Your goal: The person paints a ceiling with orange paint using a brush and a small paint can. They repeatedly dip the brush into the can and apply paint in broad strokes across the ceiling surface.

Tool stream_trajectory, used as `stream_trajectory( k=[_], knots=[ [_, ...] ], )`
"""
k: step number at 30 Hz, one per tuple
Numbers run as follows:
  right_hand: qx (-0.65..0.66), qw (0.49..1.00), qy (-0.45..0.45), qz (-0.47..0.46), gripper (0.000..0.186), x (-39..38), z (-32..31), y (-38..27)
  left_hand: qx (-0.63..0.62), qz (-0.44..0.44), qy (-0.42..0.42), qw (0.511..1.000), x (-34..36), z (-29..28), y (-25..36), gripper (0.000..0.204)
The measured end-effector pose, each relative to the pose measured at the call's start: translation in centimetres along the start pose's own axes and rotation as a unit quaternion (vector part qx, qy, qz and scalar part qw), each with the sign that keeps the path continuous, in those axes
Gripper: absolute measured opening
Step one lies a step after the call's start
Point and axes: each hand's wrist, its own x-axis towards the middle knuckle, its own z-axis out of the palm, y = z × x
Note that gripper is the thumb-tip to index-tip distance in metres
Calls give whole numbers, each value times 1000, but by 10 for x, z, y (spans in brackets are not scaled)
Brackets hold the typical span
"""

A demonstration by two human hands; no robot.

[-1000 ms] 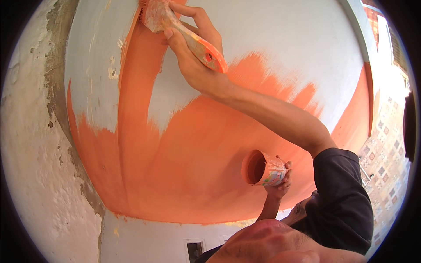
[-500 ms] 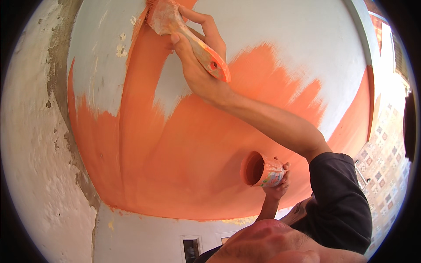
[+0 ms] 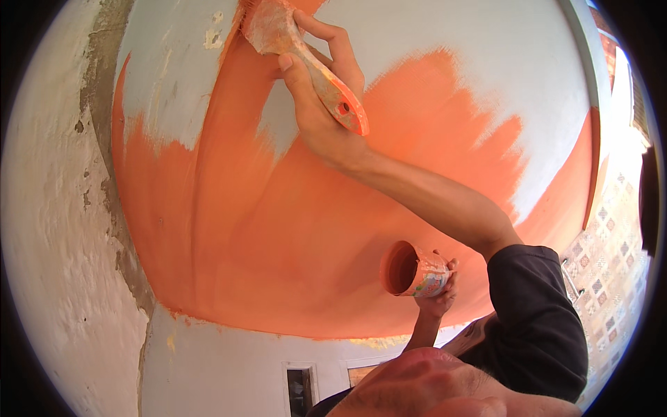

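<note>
My right hand (image 3: 325,128) grips a wide flat paintbrush (image 3: 274,31) by its orange-smeared handle, thumb on one side and fingers on the other. At the top of the picture its bristles meet a pale grey surface (image 3: 507,62), along a ridge where orange paint (image 3: 292,236) runs up in a strip. Lower down, my left hand (image 3: 442,299) is wrapped round a paint-streaked cup (image 3: 427,276) tilted with its mouth toward the left. The cup's inside is coated orange; how much paint it holds cannot be seen.
A rough whitish wall (image 3: 55,236) with a bare grey strip borders the left side. Below the orange edge is a white wall (image 3: 208,361) with a small dark opening (image 3: 299,389). Patterned tiles (image 3: 611,257) and a metal handle (image 3: 573,278) are at the right.
The view has shifted, so the painted surface sits higher and slightly to the right. Against that surface, the brush has come down along the orange strip. The cup stays nearly in place.
</note>
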Motion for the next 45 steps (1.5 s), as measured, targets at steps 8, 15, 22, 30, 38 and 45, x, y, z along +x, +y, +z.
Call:
stream_trajectory(
  k=[8,15,22,30,38,45],
  knots=[
    [-20,997,-18,66,52,-18,-4,-8,-6,5,7,1000,-10,-1,-3,59],
    [-61,991,-36,112,59,-42,6,-4,-30,29,13,999,-21,0,-3,57],
    [-75,996,-38,16,50,-102,46,9,0,65,39,997,-75,6,19,61],
    [-84,991,-95,49,50,-144,60,10,28,90,88,992,-108,22,30,63],
    [-89,990,-111,-18,58,-164,71,24,13,130,109,985,-124,21,35,71],
    [-112,983,-139,-51,59,-179,70,27,-20,137,92,986,-110,26,26,74]
  ],
)
